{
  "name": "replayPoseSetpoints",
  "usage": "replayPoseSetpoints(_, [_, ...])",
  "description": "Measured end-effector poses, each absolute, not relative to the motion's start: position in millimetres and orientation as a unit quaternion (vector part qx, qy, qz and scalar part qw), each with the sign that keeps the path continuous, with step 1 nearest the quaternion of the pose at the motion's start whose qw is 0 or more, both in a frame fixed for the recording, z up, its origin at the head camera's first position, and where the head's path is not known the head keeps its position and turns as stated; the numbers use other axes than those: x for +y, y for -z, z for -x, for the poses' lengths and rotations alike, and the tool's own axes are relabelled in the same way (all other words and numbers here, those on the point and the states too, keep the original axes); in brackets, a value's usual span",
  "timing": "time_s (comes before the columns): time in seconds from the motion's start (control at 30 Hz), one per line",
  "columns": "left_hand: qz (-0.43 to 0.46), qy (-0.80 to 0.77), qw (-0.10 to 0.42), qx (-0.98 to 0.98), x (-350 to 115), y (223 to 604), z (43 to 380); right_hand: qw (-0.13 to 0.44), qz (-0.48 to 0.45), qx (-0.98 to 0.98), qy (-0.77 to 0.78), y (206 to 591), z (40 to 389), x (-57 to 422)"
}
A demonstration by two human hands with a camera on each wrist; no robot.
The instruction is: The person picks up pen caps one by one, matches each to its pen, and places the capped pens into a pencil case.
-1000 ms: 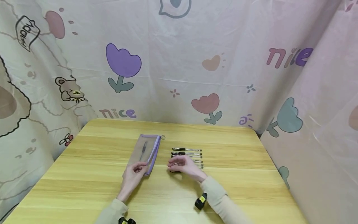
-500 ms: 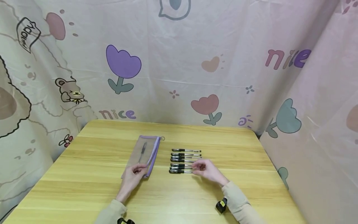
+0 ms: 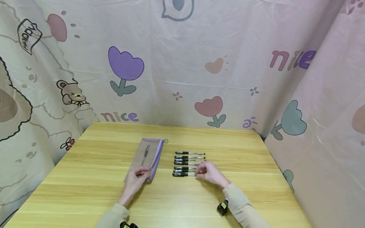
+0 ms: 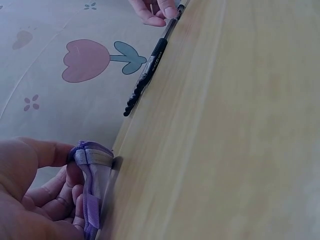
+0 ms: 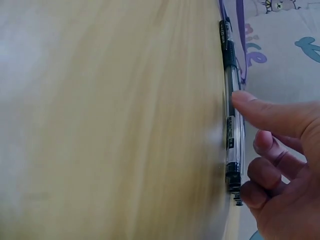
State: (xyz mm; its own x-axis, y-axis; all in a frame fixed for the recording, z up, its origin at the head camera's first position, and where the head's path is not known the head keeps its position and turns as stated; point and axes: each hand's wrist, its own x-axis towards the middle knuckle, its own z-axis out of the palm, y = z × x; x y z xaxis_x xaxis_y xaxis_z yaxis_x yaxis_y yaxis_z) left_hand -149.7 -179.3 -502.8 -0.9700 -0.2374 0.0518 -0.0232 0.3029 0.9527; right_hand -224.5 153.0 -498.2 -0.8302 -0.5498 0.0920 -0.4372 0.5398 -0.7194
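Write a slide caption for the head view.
Left hand pinching a pouch with one pen showing through, right hand at a row of pens on the table.

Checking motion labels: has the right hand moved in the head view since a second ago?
Yes, rightward: the right hand has gone from the black ends of the pens to their clear ends, closer to the right edge of the table.

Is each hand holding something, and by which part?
Left hand pinches the pouch by its zip edge. Right hand: cannot be told; its thumb is at the nearest pen.
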Motion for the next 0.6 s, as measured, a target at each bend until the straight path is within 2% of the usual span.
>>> replayPoseSetpoints(0.2, [-0.073,0.585,0.106,-0.801,-179.1,505.4,149.7,0.071,0.28,0.881,0.376,497.0,223.7,151.3])
replayPoseSetpoints(0.6, [-0.085,0.589,0.079,-0.8,-179.3,502.4,151.3,0.061,0.274,0.9,0.333,497.3,224.8,146.6])
